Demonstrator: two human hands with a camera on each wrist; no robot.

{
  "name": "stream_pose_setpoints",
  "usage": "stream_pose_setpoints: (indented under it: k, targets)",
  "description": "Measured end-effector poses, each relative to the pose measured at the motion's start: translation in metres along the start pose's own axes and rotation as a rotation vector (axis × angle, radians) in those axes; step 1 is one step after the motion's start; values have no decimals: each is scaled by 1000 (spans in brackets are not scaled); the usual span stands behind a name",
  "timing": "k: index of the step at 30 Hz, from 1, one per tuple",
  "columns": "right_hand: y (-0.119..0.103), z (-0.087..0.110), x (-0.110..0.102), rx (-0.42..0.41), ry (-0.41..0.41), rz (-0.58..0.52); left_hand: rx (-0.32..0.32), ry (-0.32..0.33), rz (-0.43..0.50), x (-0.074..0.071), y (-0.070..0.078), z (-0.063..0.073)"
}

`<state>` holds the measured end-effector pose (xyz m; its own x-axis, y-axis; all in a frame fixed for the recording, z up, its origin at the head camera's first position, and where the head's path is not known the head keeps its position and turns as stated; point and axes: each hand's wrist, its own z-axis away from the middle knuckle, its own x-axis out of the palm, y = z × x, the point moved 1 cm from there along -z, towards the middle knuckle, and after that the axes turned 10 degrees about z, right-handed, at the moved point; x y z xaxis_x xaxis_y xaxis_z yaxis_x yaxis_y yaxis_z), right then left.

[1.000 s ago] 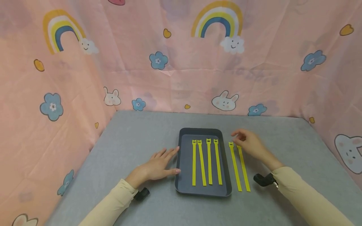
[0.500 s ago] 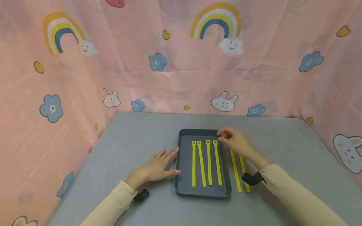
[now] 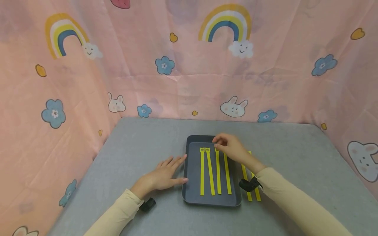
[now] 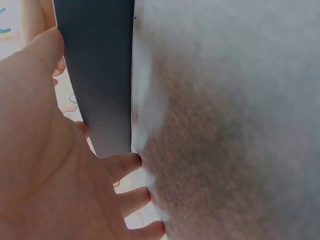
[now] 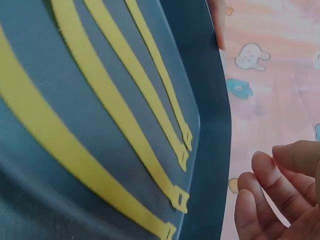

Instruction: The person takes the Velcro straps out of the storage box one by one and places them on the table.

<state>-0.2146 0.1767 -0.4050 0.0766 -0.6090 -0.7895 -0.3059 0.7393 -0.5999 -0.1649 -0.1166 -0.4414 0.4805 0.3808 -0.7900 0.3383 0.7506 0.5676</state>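
A dark grey rectangular tray [image 3: 193,196] lies on the table with several yellow cable ties [image 3: 202,173] in it, laid lengthwise, slotted heads at the far end. My left hand [image 3: 160,175] rests against the tray's left side; the left wrist view shows its thumb and spread fingers [image 4: 122,166] by the outer wall. Above the tray's far right part hovers my right hand [image 3: 231,147], fingers loosely bent and nothing between them. It hides the heads of the right-hand ties in the head view. In the right wrist view, the tie heads [image 5: 181,198] lie beside that hand's fingers.
Two more yellow cable ties [image 3: 249,196] lie on the grey table [image 3: 141,141] right of the tray, partly under my right forearm. A pink patterned cloth [image 3: 189,88] hangs behind the table and along both sides.
My right hand has moved left, from above the two ties on the table to over the tray. The left hand and the ties stay where they were.
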Motion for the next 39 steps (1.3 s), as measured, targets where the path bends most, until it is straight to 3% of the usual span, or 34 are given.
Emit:
stream_pose_setpoints:
  k: [8, 20, 26, 39]
  targets:
    - [-3, -8, 8, 63, -53, -52, -9, 4, -4, 1, 0, 0]
    - [-9, -15, 22, 93, -119, -114, -8, -4, 6, 1, -1, -1]
    - [-9, -20, 30, 119, -114, -132, -12, -8, 11, 3, -5, -3]
    - [-11, -26, 42, 261, -100, -144, -5, -4, -3, 0, 0, -1]
